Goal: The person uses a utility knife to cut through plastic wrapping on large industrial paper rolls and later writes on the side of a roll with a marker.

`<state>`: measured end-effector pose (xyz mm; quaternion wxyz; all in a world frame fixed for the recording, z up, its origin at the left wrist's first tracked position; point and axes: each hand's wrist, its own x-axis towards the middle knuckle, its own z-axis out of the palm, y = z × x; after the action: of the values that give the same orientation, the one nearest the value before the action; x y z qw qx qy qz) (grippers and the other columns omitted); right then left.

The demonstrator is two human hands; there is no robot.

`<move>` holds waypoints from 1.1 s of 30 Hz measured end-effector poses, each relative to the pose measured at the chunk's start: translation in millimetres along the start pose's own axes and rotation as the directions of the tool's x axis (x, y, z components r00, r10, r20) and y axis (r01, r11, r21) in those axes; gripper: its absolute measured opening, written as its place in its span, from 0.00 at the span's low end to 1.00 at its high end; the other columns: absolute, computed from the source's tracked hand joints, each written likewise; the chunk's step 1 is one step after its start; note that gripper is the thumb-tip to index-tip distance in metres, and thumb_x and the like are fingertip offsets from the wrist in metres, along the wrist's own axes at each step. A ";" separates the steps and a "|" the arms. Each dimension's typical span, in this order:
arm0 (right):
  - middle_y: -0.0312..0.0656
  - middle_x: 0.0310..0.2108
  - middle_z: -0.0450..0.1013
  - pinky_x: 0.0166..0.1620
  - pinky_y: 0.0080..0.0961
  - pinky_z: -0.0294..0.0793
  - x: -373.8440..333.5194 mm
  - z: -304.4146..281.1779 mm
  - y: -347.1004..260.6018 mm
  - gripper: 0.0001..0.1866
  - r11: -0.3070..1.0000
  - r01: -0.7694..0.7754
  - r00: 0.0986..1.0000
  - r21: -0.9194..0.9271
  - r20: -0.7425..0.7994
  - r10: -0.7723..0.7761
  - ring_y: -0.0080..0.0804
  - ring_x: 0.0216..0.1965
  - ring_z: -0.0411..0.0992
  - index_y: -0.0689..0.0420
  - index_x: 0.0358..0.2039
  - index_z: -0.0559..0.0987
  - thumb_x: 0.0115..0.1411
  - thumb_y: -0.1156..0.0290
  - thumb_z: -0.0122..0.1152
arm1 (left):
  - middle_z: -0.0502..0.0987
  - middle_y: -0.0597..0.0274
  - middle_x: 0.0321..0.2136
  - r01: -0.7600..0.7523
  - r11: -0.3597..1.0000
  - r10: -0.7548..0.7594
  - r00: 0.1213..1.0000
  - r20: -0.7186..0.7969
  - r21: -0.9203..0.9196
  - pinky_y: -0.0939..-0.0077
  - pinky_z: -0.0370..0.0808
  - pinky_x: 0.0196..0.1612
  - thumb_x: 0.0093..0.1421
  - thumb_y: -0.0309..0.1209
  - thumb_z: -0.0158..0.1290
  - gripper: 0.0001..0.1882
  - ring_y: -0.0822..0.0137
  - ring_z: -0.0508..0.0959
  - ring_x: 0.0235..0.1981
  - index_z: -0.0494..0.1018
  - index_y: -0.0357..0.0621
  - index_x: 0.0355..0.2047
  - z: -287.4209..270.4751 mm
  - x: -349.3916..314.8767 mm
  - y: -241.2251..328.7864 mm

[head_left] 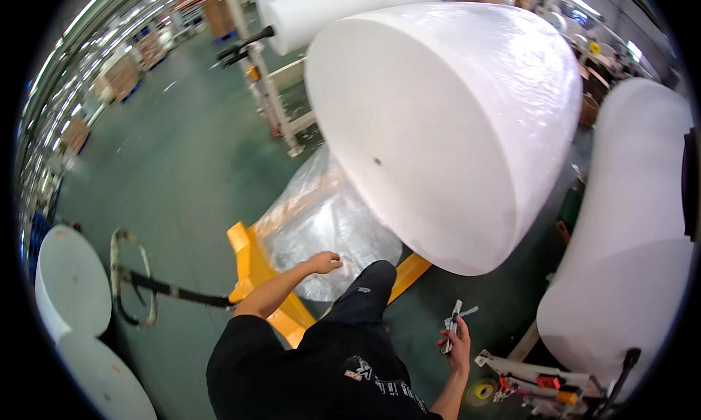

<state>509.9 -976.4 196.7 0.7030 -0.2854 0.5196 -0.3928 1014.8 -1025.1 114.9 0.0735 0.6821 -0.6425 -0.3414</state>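
Observation:
My right hand (458, 341), low on the right, is closed around a slim silver utility knife (451, 328). A pale strip sticks out beside the tool. My left hand (324, 262) has its fingers curled in front of clear plastic film (332, 234); whether it touches the film or pinches anything, I cannot tell. The film lies bunched over a yellow pallet jack (252, 263), whose dark handle (179, 291) reaches left. Just beyond my hands looms a huge white roll (416, 139), its curved side wrapped in shiny film. My bent knee (372, 281) shows beside the left hand.
Another large white roll (628, 223) stands at the right, above a machine frame (540, 372) and a tape roll (480, 392). A metal stand (274, 98) holds a further roll (343, 11) at the back. White rolls (73, 281) sit at the left edge, on green floor.

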 end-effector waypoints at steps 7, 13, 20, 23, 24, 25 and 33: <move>0.64 0.52 0.61 0.44 0.52 0.71 -0.6 42.4 -105.6 0.30 0.774 0.077 0.752 0.629 0.473 -0.459 0.52 0.42 0.71 0.55 0.58 0.59 0.58 0.58 0.51 | 0.75 0.50 0.37 -0.518 0.853 0.477 0.733 -0.485 0.056 0.67 0.70 0.45 0.57 0.37 0.51 0.14 0.52 0.74 0.41 0.74 0.40 0.37 -198.1 76.7 163.5; 0.66 0.61 0.43 0.52 0.60 0.58 16.3 81.6 -210.5 0.53 0.692 0.248 0.285 0.678 0.631 -0.721 0.57 0.56 0.59 0.51 0.64 0.41 0.47 0.53 0.66 | 0.76 0.56 0.36 -0.629 0.552 0.826 0.321 -0.464 0.548 0.68 0.71 0.42 0.57 0.32 0.51 0.09 0.59 0.75 0.39 0.75 0.42 0.35 -352.7 143.9 349.4; 0.68 0.34 0.71 0.35 0.37 0.76 79.9 117.5 -261.7 0.29 0.621 0.569 0.526 0.539 0.341 -0.779 0.54 0.33 0.75 0.67 0.51 0.60 0.54 0.66 0.59 | 0.78 0.68 0.27 -0.126 -0.252 0.824 0.492 0.281 0.959 0.72 0.66 0.41 0.51 0.28 0.50 0.06 0.68 0.75 0.32 0.77 0.48 0.26 -432.0 239.1 418.4; 0.67 0.33 0.71 0.35 0.35 0.77 111.3 130.3 -284.2 0.28 0.652 0.573 0.573 0.496 0.326 -0.752 0.52 0.30 0.75 0.67 0.51 0.62 0.54 0.66 0.58 | 0.77 0.72 0.23 -0.120 -0.513 0.672 0.559 0.485 0.850 0.69 0.65 0.40 0.51 0.28 0.50 0.06 0.69 0.75 0.29 0.78 0.53 0.22 -424.3 233.1 432.3; 0.67 0.32 0.71 0.34 0.34 0.76 118.6 135.6 -291.3 0.28 0.634 0.592 0.565 0.498 0.305 -0.767 0.51 0.30 0.75 0.67 0.51 0.62 0.55 0.66 0.58 | 0.77 0.71 0.21 -0.131 -0.550 0.658 0.541 0.524 0.825 0.70 0.64 0.38 0.49 0.28 0.51 0.06 0.69 0.74 0.27 0.77 0.53 0.20 -425.3 226.6 441.1; 0.66 0.32 0.71 0.33 0.34 0.76 127.4 141.5 -297.2 0.27 0.621 0.601 0.558 0.504 0.293 -0.777 0.51 0.30 0.75 0.67 0.51 0.62 0.55 0.66 0.57 | 0.76 0.71 0.19 -0.142 -0.582 0.636 0.533 0.557 0.801 0.71 0.64 0.36 0.48 0.28 0.51 0.06 0.70 0.74 0.25 0.77 0.53 0.18 -425.5 223.1 444.4; 0.55 0.25 0.72 0.33 0.37 0.69 154.9 170.9 -338.6 0.30 0.607 0.739 0.542 0.294 0.276 -0.794 0.36 0.19 0.71 0.64 0.54 0.58 0.62 0.52 0.44 | 0.71 0.67 0.17 -0.500 -0.165 0.818 0.412 0.401 0.850 0.70 0.65 0.24 0.48 0.25 0.49 0.03 0.66 0.74 0.23 0.70 0.46 0.19 -452.4 262.4 436.4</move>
<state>610.0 -1288.0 443.1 0.5643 -0.5031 0.1656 -0.6333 892.1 -1492.8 594.7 -0.0624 0.1834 -0.9409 0.2779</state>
